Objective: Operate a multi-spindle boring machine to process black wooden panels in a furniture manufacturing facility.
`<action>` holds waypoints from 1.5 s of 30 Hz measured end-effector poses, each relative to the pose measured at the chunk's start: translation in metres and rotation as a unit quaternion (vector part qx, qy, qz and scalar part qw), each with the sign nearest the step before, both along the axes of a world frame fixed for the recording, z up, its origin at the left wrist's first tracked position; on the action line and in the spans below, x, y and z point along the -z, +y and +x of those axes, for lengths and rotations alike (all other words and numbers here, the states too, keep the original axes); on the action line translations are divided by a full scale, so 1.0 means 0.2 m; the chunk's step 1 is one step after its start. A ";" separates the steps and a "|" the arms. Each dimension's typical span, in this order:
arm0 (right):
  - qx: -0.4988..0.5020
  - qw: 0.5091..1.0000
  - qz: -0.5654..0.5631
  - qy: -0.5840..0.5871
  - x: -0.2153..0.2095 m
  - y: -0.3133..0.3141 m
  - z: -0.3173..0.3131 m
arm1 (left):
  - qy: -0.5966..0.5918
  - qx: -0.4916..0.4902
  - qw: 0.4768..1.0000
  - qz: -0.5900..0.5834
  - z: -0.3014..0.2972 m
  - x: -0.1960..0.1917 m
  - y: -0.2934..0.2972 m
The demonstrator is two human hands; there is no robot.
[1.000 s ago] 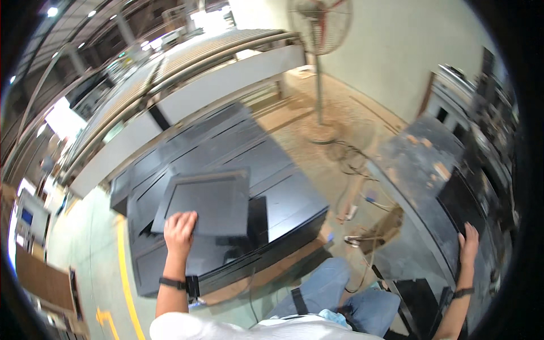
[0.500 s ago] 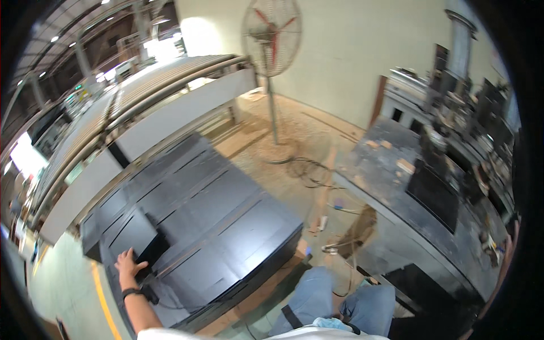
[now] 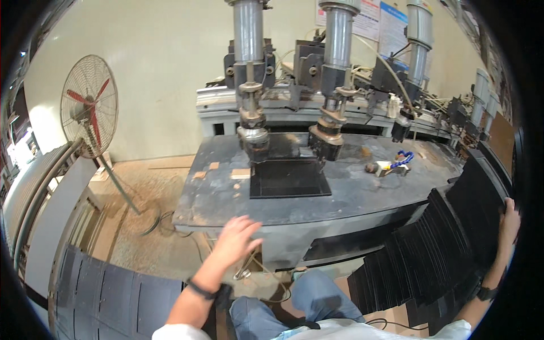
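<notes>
My left hand point(image 3: 235, 241) is open in the air before the front edge of the grey machine table point(image 3: 226, 211), fingers spread and holding nothing. Beyond it, a dark rectangular panel point(image 3: 290, 180) lies flat on the table, its far edge under two drilling heads point(image 3: 253, 136). At the far right, my right hand point(image 3: 511, 220) has its fingers closed over the edge of a black panel point(image 3: 475, 190). That panel belongs to a long row of black panels point(image 3: 408, 255) standing on edge and leaning together. The picture's dark rim partly hides this hand's surroundings.
Dark panels point(image 3: 119, 294) lie stacked at lower left, beside a roller conveyor point(image 3: 39, 175). A caged fan point(image 3: 89, 107) stands near the wall, with sawdust on the floor point(image 3: 133, 238). Wood scraps point(image 3: 240, 174) and a blue coiled hose point(image 3: 403, 158) lie on the table. More drilling heads point(image 3: 416, 62) stand rightward.
The view has swung right, from the dark stack to the machine table. My left hand has left the stack and is now in the air. My right hand now shows at the black panels.
</notes>
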State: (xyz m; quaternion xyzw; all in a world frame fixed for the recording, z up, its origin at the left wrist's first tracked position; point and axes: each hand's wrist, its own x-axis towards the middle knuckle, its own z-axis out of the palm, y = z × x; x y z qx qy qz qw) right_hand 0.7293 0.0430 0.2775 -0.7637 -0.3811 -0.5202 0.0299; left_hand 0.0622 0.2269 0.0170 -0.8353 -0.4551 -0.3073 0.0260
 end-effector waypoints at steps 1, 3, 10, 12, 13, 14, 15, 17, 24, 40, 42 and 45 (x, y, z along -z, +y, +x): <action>-0.029 0.999 0.019 -0.003 0.01 0.00 0.03 | 0.012 0.009 1.000 -0.010 0.15 0.04 0.20; -0.084 0.996 0.026 0.005 0.02 0.04 -0.28 | 0.038 -0.027 0.998 -0.048 0.40 0.11 0.52; -0.516 0.855 -0.034 -0.041 0.01 0.70 -1.13 | 0.052 -0.163 0.978 -0.122 0.52 0.19 0.70; -0.599 0.797 -0.076 -0.004 0.13 0.90 -1.32 | 0.052 -0.174 0.981 -0.072 0.52 0.23 0.58; -0.615 0.780 -0.110 0.046 0.21 0.98 -1.38 | 0.044 -0.156 0.986 -0.041 0.54 0.20 0.49; -0.632 0.755 -0.143 0.098 0.32 1.09 -1.43 | 0.047 -0.150 0.987 0.021 0.56 0.22 0.41; -0.632 0.749 -0.161 0.116 0.43 1.18 -1.44 | 0.079 -0.130 0.987 0.043 0.58 0.17 0.29; -0.647 0.725 -0.185 0.149 0.68 1.34 -1.50 | 0.119 -0.128 0.983 0.053 0.52 0.19 0.11; -0.664 0.710 -0.151 0.180 1.07 1.46 -1.65 | 0.109 -0.103 0.979 0.135 0.19 0.27 -0.26; -0.666 0.651 -0.314 0.186 1.39 1.62 -1.59 | 0.068 -0.097 0.989 0.092 0.13 0.20 -0.35; -0.647 0.642 -0.352 0.212 1.39 1.67 -1.63 | 0.083 -0.061 0.990 0.097 0.12 0.19 -0.37; -0.632 0.644 -0.375 0.213 1.38 1.76 -1.68 | 0.090 -0.017 0.994 0.064 0.10 0.16 -0.41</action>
